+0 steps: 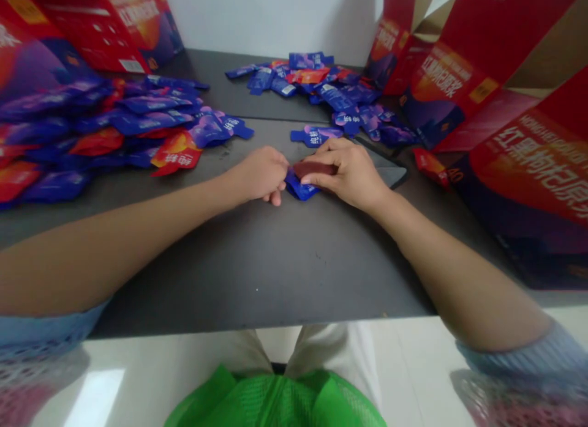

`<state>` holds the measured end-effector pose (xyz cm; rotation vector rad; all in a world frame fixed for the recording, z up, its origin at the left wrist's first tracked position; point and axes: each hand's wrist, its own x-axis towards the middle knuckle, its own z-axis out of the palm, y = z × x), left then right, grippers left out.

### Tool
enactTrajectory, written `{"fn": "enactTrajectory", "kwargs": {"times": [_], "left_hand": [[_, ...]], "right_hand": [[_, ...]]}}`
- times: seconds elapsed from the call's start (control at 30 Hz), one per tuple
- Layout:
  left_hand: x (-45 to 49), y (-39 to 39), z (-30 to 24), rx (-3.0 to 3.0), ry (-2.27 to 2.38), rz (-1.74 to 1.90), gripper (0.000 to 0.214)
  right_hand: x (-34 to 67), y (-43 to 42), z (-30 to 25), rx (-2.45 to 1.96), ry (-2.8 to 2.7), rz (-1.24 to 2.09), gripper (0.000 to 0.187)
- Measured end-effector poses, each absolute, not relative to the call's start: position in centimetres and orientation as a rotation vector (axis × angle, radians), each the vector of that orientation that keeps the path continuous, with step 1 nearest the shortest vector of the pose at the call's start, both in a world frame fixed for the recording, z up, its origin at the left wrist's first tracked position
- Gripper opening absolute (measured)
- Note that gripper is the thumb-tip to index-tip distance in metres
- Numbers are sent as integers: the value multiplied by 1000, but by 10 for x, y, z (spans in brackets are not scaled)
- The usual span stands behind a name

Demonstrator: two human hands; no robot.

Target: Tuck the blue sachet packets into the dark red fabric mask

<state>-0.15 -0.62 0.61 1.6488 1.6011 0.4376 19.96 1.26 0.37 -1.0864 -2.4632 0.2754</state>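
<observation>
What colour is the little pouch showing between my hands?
The visible part of the pouch is blue; the head view, the only one, shows it.

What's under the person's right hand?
Under the right hand, a dark red object and part of a blue sachet show; whatever the hand covers can't be seen.

The left forearm point(151, 225) and right forearm point(436, 255) reach forward and converge. The left hand point(267, 174) curls into a fist (some fingertips are hidden); the right hand point(350, 171), nearby, grips with its thumb pointing leftward and knuckles arched.
</observation>
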Motion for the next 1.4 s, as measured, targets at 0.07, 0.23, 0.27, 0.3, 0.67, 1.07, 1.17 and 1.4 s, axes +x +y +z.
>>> {"fn": "enactTrajectory", "kwargs": {"times": [0.07,0.23,0.27,0.3,0.67,1.07,1.17,1.4], "left_hand": [[-3,-8,6,1725,1621,413,24],[-5,-11,9,1882,1612,396,22],[-5,-11,10,1859,1606,392,23],[-4,-10,10,1826,1604,385,24],[-5,-11,10,1711,1575,424,22],[-8,-4,12,1568,1514,401,20],[-11,-3,11,1644,1490,377,30],[-4,-15,24,1645,1508,357,33]], "right_hand": [[206,20,4,-1199,-2426,209,39],[213,31,1,-1352,-2369,74,35],[213,31,0,-1359,-2359,42,35],[212,31,-1,-1365,-2349,13,35],[199,7,2,-962,-2308,114,42],[192,8,-1,-962,-2471,213,34],[195,13,0,-1098,-2455,155,37],[208,31,-6,-1327,-2386,25,43]]}}
